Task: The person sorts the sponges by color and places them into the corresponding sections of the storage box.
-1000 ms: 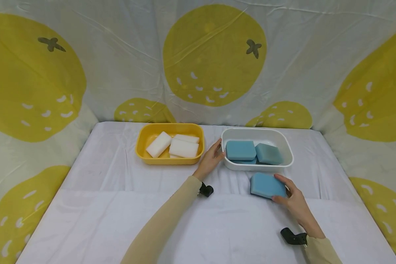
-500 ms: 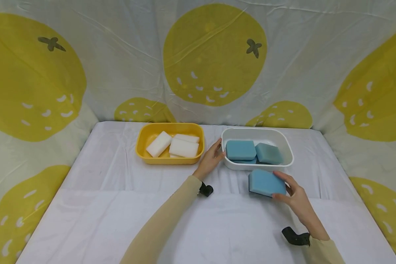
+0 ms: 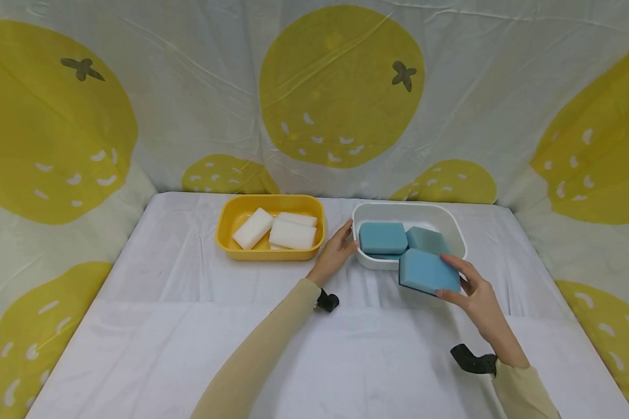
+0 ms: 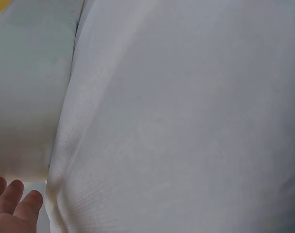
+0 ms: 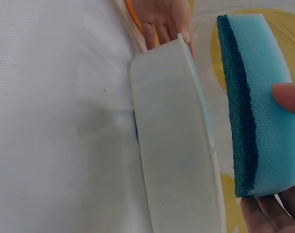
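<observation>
My right hand (image 3: pixel 478 299) grips a light blue scrub sponge (image 3: pixel 427 272) by its right end, thumb on one side and fingers on the other. Its dark scouring layer (image 5: pixel 240 116) faces down. In the head view the sponge overlaps the front rim of a white tray (image 3: pixel 419 206), raised above the tablecloth. Inside that tray are more blue sponges, one flat (image 3: pixel 382 237) at the left and another tilted (image 3: pixel 427 237) beside it. With extended fingers, my left hand (image 3: pixel 334 256) touches the tray's left end, a fingertip at the rim.
To the left stands a yellow tray (image 3: pixel 230 254) with several white sponges (image 3: pixel 292 234) in it. A white cloth (image 3: pixel 162 337) covers the table. Behind it hangs a curtain (image 3: pixel 215 87) with large yellow fruit prints. Each wrist carries a black camera mount (image 3: pixel 472 359).
My right hand has lifted the blue sponge off the cloth and brought it forward to the front edge of the white tray. My left hand has stayed in place.
</observation>
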Tool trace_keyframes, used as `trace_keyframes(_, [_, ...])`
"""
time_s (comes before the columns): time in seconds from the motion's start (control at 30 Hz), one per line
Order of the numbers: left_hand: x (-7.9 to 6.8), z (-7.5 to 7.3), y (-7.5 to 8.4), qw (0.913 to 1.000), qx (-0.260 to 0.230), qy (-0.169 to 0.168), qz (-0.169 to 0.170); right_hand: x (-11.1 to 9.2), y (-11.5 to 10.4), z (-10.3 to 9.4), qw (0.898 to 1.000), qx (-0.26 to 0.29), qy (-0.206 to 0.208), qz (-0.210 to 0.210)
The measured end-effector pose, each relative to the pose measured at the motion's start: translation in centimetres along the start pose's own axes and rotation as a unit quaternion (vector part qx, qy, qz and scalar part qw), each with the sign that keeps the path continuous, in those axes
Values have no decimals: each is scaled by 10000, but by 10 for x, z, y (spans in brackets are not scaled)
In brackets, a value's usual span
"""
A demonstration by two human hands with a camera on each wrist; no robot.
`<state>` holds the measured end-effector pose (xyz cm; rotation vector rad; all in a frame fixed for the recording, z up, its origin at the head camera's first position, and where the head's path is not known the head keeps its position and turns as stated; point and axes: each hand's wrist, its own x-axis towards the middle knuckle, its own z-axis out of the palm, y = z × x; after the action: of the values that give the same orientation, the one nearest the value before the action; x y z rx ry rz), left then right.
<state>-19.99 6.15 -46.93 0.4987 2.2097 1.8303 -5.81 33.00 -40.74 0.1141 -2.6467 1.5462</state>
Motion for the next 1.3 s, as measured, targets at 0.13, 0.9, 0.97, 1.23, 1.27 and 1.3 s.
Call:
trace_keyframes(0.13, [-5,-2,10,9999,-84,-4,86,5,-3,-2,10000,13,25,50])
trace_keyframes(0.9, [-3,1,1,9999,-99,-41,49,34,-8,-15,9995,119,237,198])
trace_keyframes(0.97, [-3,0,1,10000,-51,-31,28,37,-8,-16,9994,136,259,209])
trace_keyframes(1.23, [-9,-3,16,9995,-281,-117,64,54,-7,-21,9986,194,343,342])
trace_keyframes(1.27, [-10,-4,20,9994,-315,-151,66,56,-7,-22,9985,176,358,379])
trace_keyframes(1.3, [-12,-5,25,9993,-305,-187,59,59,-6,-22,9983,145,374,420])
